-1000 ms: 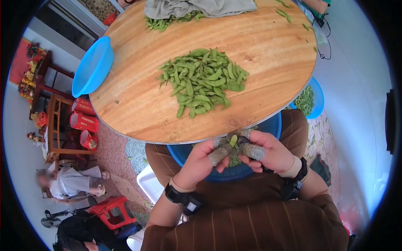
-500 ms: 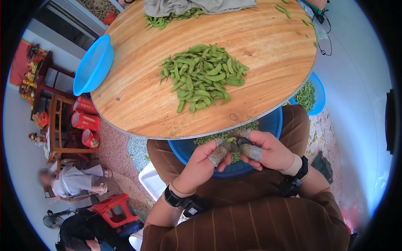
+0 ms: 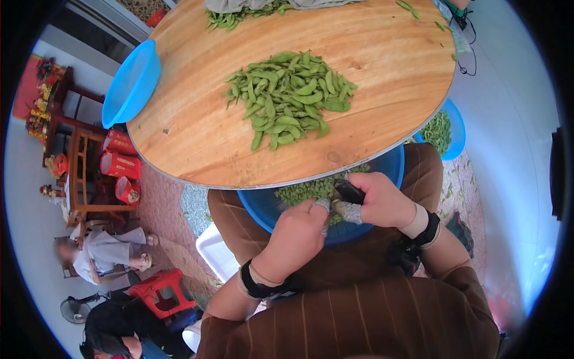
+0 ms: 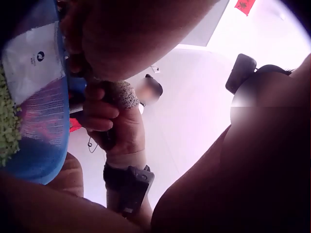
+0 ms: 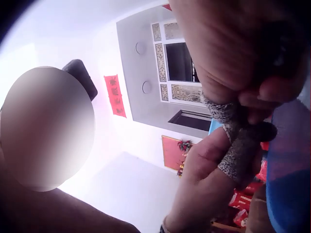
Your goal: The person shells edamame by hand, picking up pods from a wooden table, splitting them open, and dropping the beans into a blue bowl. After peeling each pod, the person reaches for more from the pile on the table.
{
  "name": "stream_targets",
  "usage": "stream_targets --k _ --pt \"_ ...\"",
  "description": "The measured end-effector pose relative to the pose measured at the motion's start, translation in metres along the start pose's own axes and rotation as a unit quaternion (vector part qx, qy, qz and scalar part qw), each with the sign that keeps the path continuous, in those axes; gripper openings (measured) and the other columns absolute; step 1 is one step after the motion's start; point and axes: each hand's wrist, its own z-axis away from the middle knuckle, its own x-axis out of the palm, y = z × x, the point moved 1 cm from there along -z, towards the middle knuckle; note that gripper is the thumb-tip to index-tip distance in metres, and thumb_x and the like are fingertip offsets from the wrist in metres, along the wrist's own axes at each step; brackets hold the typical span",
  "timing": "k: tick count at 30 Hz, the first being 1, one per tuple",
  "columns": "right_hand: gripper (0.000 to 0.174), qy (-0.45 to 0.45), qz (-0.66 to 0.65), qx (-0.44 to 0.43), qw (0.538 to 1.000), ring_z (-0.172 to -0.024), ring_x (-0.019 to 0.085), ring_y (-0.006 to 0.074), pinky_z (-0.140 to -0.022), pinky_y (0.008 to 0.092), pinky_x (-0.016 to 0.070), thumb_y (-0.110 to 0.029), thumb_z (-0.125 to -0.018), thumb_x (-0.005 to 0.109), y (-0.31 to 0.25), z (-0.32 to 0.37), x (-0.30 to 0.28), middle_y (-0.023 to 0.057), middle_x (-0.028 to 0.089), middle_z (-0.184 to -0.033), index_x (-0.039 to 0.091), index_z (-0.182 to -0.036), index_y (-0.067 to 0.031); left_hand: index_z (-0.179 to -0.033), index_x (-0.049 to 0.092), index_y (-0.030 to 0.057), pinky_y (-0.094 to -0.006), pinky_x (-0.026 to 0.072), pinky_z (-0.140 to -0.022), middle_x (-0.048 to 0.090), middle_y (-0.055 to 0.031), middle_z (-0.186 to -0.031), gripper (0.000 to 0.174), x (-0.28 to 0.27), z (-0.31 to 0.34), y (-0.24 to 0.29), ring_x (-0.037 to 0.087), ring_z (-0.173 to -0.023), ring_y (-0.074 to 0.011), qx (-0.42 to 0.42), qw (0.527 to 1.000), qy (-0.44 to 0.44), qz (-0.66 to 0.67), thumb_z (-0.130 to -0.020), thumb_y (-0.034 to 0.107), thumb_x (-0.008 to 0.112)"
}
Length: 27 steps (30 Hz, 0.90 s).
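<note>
My left hand [image 3: 296,233] is back side up over a blue basin [image 3: 391,164] on my lap, its wrapped fingertips close to the right hand. The fingers' undersides are hidden, so I cannot tell whether they hold anything. In my right hand [image 3: 388,200], fingers curl round a black rounded object [image 3: 350,191]. Grey speckled wraps cover the thumb and some fingers, as on the left thumb [image 5: 235,158] in the right wrist view. Shelled green beans [image 3: 302,190] fill part of the basin. Beyond it, a pile of green pods [image 3: 293,99] lies on the round wooden table [image 3: 191,125].
The table's near edge overhangs the basin. A light blue basket [image 3: 131,84] leans at the table's left side, and another blue basin [image 3: 456,131] of green pods stands lower right. Grey cloth [image 3: 269,5] partly covers more pods. Two people sit at left near a red stool [image 3: 161,293].
A green pod showed between both hands' fingertips a second ago; it no longer shows. The left hand has turned back side up, and the black object in the right hand is now plainer.
</note>
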Motion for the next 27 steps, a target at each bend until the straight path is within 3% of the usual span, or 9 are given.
stream_targets --k 8,11,14,15,16,19,23,25,27 --pt "0.021 0.01 -0.01 0.016 1.0 -0.06 0.039 0.0122 -0.056 0.0307 0.0407 -0.012 -0.069 0.068 0.015 -0.002 0.014 0.0122 0.045 -0.061 0.055 -0.079 0.0017 -0.077 0.051 0.0011 -0.0448 0.0474 -0.063 0.051 -0.0165 -0.076 0.018 0.008 0.0 -0.005 0.057 -0.072 -0.0362 0.033 0.996 -0.011 -0.086 -0.062 -0.002 0.059" --pt "0.022 0.027 -0.05 0.01 0.998 -0.061 0.039 0.0109 -0.055 0.0301 0.0401 -0.014 -0.072 0.069 0.028 -0.001 0.021 0.0109 0.046 -0.062 0.056 -0.081 0.0008 -0.081 0.054 0.0 -0.0417 0.0477 -0.062 0.054 -0.0177 -0.076 0.018 0.011 0.002 -0.015 0.056 -0.069 -0.0378 0.017 0.997 -0.024 -0.064 -0.066 -0.001 0.061" --pt "0.024 0.028 -0.164 -0.009 0.986 -0.062 0.04 0.0095 -0.055 0.0296 0.0401 -0.018 -0.075 0.07 0.037 0.001 0.023 0.0101 0.047 -0.064 0.057 -0.085 -0.0002 -0.088 0.058 0.0003 -0.0325 0.0465 -0.058 0.059 -0.0121 -0.076 0.012 0.003 0.005 -0.024 0.057 -0.063 -0.0271 0.003 0.995 -0.021 0.096 -0.078 0.003 0.063" --pt "0.025 0.023 -0.162 -0.005 0.987 -0.066 0.043 0.0069 -0.058 0.0266 0.0413 -0.019 -0.076 0.072 0.038 0.002 0.022 0.0052 0.051 -0.067 0.058 -0.087 -0.0005 -0.088 0.059 0.0006 -0.0293 0.0452 -0.057 0.06 -0.0083 -0.075 0.007 0.002 0.006 -0.027 0.056 -0.063 -0.0196 -0.123 0.945 -0.076 0.292 -0.083 0.004 0.059" --pt "0.026 0.018 -0.161 0.002 0.987 -0.07 0.045 0.0044 -0.061 0.0237 0.0425 -0.019 -0.077 0.073 0.038 0.005 0.022 0.0003 0.054 -0.07 0.059 -0.089 -0.0008 -0.088 0.059 0.0009 -0.0261 0.0439 -0.055 0.061 -0.0046 -0.074 0.006 0.004 0.01 -0.028 0.055 -0.063 -0.0121 -0.243 0.837 -0.129 0.473 -0.088 0.005 0.055" --pt "0.025 -0.006 0.0 -0.031 0.999 -0.066 0.048 0.0067 -0.059 0.0257 0.0431 -0.018 -0.077 0.073 0.026 0.007 0.019 0.0057 0.056 -0.07 0.06 -0.089 -0.0011 -0.09 0.06 0.0017 -0.021 0.041 -0.056 0.06 0.0006 -0.074 0.008 0.012 0.018 -0.037 0.05 -0.062 -0.0058 -0.272 0.788 -0.139 0.534 -0.091 0.008 0.055" --pt "0.023 -0.042 0.149 -0.063 0.986 -0.061 0.053 0.0151 -0.058 0.0291 0.0444 -0.016 -0.075 0.071 0.035 0.002 0.021 0.0124 0.057 -0.07 0.061 -0.09 -0.0015 -0.089 0.06 0.0015 -0.0219 0.0414 -0.055 0.06 0.0001 -0.073 0.006 0.022 0.022 -0.041 0.05 -0.06 -0.0068 -0.286 0.812 -0.141 0.49 -0.089 0.006 0.056" --pt "0.021 -0.04 0.175 -0.087 0.98 -0.061 0.056 0.0247 -0.058 0.0324 0.0453 -0.013 -0.074 0.07 0.033 0.001 0.026 0.0167 0.059 -0.073 0.062 -0.09 -0.0022 -0.087 0.061 0.0014 -0.0222 0.0415 -0.055 0.06 -0.0004 -0.072 0.007 0.024 0.02 -0.039 0.05 -0.06 -0.0071 -0.089 0.928 -0.09 0.351 -0.089 0.004 0.054" --pt "0.019 -0.035 0.128 -0.048 0.99 -0.061 0.057 0.0245 -0.058 0.0323 0.0451 -0.012 -0.075 0.069 0.038 0.003 0.029 0.0162 0.059 -0.074 0.062 -0.09 -0.0024 -0.086 0.061 0.0015 -0.0226 0.0417 -0.056 0.06 -0.0004 -0.072 0.008 0.015 0.019 -0.033 0.05 -0.061 -0.0073 -0.166 0.893 -0.113 0.403 -0.089 0.003 0.054"
